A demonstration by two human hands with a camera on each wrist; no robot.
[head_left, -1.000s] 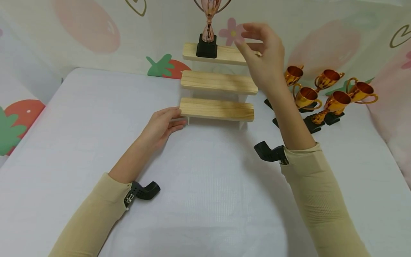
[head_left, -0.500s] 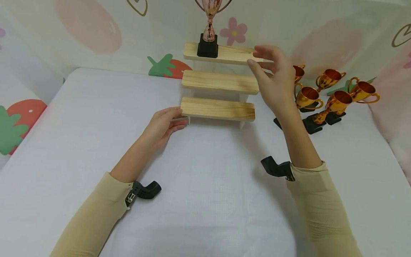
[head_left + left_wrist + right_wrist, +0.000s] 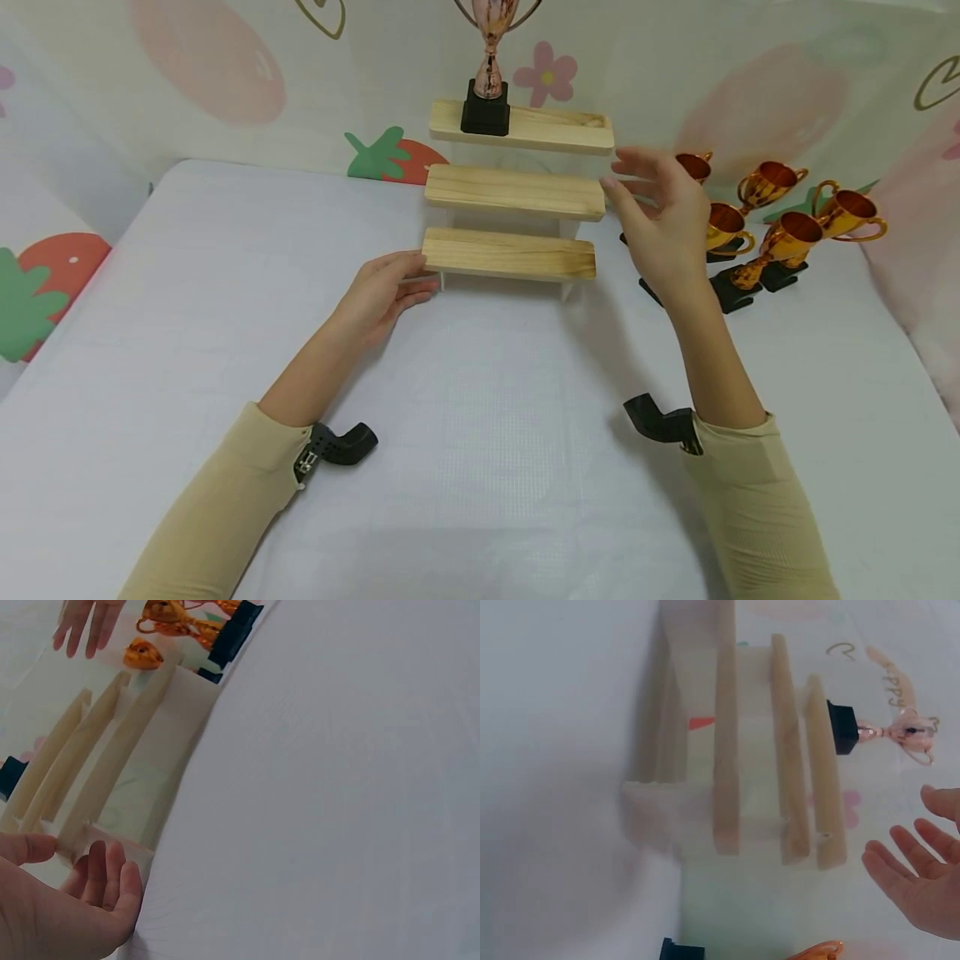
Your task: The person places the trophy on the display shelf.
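Three tiers of a wooden shelf (image 3: 514,192) are shown in the head view, set on a white-covered counter (image 3: 480,475). The left end of the lowest tier (image 3: 510,252) is held by the left hand (image 3: 375,296), thumb laid at the plank's edge and the other fingers tucked lower, so that grip is basically narrowed onto the shelf. The right hand (image 3: 663,221) is held up just beside the right end of the middle tier (image 3: 517,194), fingers a bit bent and thumb spread away, so its grip is pretty wide. A pink-gold trophy (image 3: 487,96) is stood on the left part of the top tier (image 3: 558,131), its upper end cut off by the frame edge. Five gold trophies (image 3: 787,237) can be counted on the counter at the right, some of them partly blocked by the right hand.

In the left wrist view, the thumb (image 3: 34,847) is seen against the plank end, with the fingers curled by the white side support (image 3: 124,836). The right hand's fingertips are caught up top, near some gold trophies.

In the right wrist view, everything is shown sideways: the right hand is partly cropped, its fingers loosely splayed, near the pink-gold trophy's tier.
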